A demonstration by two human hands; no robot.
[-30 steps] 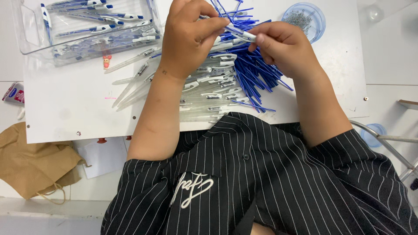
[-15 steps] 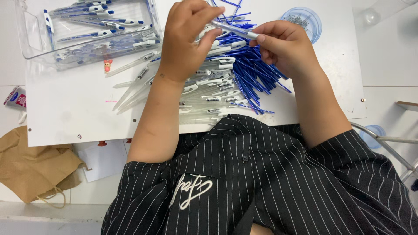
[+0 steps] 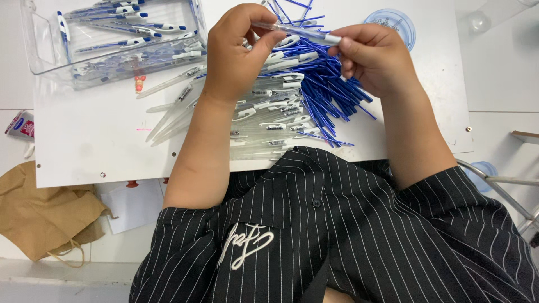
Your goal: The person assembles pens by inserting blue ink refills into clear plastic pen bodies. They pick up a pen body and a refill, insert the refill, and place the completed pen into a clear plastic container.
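1. Seen from above, the left hand and the right hand hold 1 clear pen barrel between them, level above a white board.
2. The left hand's fingers pinch the barrel's left end; the right hand's fingertips close on its right end.
3. Below the hands lie a heap of blue ink refills and a row of clear pen barrels with white clips.
4. A clear plastic tray at the upper left holds finished blue and white pens.
5. A round clear lid with a pale blue tint sits at the upper right.
6. A crumpled brown paper bag lies at the lower left, and a small red, white and blue packet sits at the left edge.
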